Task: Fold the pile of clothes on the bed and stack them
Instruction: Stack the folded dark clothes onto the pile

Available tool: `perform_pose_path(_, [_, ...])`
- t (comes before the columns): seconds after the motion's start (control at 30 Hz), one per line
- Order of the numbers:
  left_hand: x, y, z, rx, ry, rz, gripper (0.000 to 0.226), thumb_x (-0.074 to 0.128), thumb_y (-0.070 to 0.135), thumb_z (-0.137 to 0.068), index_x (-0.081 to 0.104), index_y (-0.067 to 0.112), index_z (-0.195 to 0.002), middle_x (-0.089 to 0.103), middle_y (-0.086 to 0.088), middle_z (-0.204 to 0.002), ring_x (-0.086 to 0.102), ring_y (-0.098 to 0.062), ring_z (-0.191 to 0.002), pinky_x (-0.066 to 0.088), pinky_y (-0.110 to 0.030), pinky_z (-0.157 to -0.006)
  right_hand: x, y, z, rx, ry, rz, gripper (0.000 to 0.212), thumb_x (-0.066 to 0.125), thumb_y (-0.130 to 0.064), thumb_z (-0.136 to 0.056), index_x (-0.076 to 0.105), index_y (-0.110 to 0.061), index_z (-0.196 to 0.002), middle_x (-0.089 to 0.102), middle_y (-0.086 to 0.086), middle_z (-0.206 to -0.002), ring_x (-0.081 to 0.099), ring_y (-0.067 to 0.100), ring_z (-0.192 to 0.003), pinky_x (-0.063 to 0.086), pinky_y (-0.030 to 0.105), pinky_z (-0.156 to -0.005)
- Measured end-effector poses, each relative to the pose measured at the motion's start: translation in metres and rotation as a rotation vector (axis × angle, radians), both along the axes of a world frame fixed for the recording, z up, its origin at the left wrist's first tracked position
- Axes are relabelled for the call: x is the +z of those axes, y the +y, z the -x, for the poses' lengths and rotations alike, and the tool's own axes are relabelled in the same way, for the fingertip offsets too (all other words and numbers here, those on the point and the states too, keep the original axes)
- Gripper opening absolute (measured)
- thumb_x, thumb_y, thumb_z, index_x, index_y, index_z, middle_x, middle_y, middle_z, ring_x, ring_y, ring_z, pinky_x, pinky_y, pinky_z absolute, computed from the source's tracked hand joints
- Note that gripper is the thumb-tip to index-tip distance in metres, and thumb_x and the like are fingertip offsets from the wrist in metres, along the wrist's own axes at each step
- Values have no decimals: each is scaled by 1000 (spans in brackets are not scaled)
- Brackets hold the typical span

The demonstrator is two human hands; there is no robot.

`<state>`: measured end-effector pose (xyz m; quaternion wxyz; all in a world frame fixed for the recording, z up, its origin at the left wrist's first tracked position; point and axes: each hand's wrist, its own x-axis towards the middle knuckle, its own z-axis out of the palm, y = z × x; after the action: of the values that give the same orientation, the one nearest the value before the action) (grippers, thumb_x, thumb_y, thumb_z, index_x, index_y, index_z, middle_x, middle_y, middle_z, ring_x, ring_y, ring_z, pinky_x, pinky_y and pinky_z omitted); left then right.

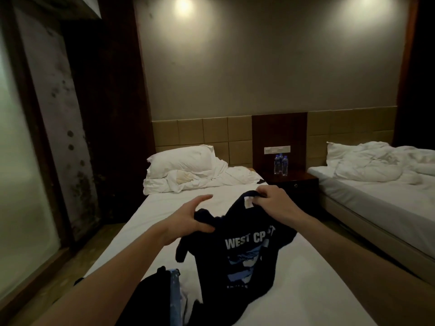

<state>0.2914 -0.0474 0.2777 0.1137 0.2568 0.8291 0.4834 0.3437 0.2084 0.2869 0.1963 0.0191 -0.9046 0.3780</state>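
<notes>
1. Far left, low down, the pile of clothes point(164, 292) sits on the near end of the bed point(317, 290). It is dark, with a bit of light blue cloth showing. It lies just below and left of the shirt.
2. The left hand point(188, 222) holds one bunched top corner of the dark T-shirt point(242, 250). Its thumb presses the cloth from below, near the palm. Its long fingers point out straight, away from the cloth, so this grip is half spread and looks loose.
3. The T-shirt hangs between both hands, over the middle of the bed. White letters and a blue picture face the person. Its long way runs from the neck, up by the hands, down toward the person. The bottom part droops onto the sheet and is wrinkled.
4. The right hand point(270, 198) is curled and pinches the neck of the shirt, right by a small white tag point(248, 203). This grip looks tight.
5. The right hand sits higher and farther away than the left, so the top edge of the shirt is tilted. I think the next step is to pull the two hands apart sideways so the shirt spreads flat. The left hand is nearer the pile.
6. Far right, past the shirt, stand water bottles point(280, 164) on a nightstand point(294, 184), then a second bed point(376, 196).
</notes>
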Motion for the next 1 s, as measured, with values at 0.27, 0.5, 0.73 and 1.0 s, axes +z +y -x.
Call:
perform_pose_path(0.27, [24, -18, -25, -21, -217, -72, 29, 70, 8, -89, 67, 9, -118, 73, -13, -112, 70, -29, -105, 57, -39, -93, 29, -3, -31, 232, -292, -16, 46, 76, -20, -78, 56, -23, -120, 59, 3, -114, 66, 19, -99, 59, 33, -84])
perform_pose_path(0.5, [49, -35, -52, 145, -28, -479, 21, 58, 12, -97, 65, 14, -117, 73, -10, -110, 71, -25, -100, 57, -35, -82, 33, 4, -57, 146, -61, -443, 42, 62, 1, -86, 55, -22, -120, 48, -1, -121, 49, 17, -115, 47, 34, -100])
perform_pose_path(0.73, [66, -59, -88, 369, 305, -489, 9, 54, 15, -100, 54, 19, -108, 63, -6, -105, 65, -20, -94, 50, -27, -69, 55, 22, -106, 29, 116, -34, 21, 48, -2, -100, 63, -18, -104, 64, 2, -101, 62, 17, -95, 49, 21, -68])
perform_pose_path(1.0, [112, -63, -144, 324, 799, -284, 13, 64, 17, -94, 66, 11, -105, 68, -1, -97, 66, -13, -88, 54, -26, -77, 89, 27, -160, -18, 454, 241, 21, 58, -28, -97, 68, -29, -78, 68, -8, -78, 65, 17, -80, 46, 34, -69])
